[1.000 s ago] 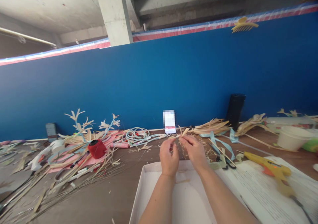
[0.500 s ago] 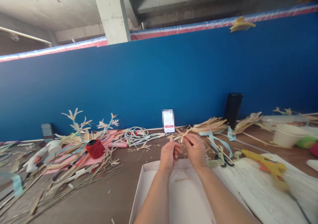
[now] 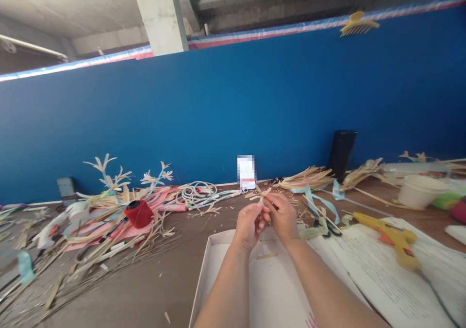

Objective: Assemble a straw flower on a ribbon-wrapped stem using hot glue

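My left hand (image 3: 249, 222) and my right hand (image 3: 283, 215) meet above the far edge of a white box lid (image 3: 214, 274). Both pinch a small straw flower (image 3: 260, 195) made of pale dried strips, whose petals stick up above the fingertips. The fingers of both hands are curled closed around its stem. A short loose straw strip (image 3: 266, 256) lies inside the lid below the hands.
A brown table (image 3: 153, 279) carries heaps of straw strips (image 3: 109, 250), a red thread spool (image 3: 139, 213), coiled cables (image 3: 198, 194), finished straw flowers (image 3: 109, 172), a phone (image 3: 246, 172), scissors (image 3: 327, 227), a yellow glue gun (image 3: 389, 235), printed paper (image 3: 386, 279), a white cup (image 3: 418, 190), a black cylinder (image 3: 342, 154). A blue wall (image 3: 233, 109) stands behind.
The hands have drawn closer together and risen slightly, the left fingers closing onto the straw flower beside the right. The view has tilted down a little.
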Tool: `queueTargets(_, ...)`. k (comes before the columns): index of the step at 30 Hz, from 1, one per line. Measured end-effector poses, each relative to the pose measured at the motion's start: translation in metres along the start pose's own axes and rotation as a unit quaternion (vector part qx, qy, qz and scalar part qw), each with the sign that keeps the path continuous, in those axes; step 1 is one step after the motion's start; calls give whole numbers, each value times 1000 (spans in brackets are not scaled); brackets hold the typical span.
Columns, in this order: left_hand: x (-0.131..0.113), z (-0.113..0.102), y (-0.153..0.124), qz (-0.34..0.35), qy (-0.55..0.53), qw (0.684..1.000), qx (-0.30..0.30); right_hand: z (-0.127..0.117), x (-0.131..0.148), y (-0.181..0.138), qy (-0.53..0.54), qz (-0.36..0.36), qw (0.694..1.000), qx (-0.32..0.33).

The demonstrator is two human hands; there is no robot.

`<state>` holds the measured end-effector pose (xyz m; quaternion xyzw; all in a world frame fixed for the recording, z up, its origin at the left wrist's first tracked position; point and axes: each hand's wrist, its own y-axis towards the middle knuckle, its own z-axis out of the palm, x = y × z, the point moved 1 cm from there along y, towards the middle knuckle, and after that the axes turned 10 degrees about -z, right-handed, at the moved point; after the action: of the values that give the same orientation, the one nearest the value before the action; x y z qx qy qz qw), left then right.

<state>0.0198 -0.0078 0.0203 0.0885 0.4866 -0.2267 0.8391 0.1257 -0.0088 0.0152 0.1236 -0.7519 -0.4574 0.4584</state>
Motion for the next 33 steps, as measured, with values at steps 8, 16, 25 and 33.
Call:
queueTargets(8,3,-1,1,5,57,998,-15,-1,2,5,25,99,995,-4)
queueTargets(16,3,-3,3,20,47,998,-20,0,0,4,60,153,986,14)
queueTargets(25,7,-6,6,25,52,998,-19,2,-2,4,81,200,976,21)
queueTargets(33,4,-10,8,59,11,994,-87,0,1,5,10,44,999,11)
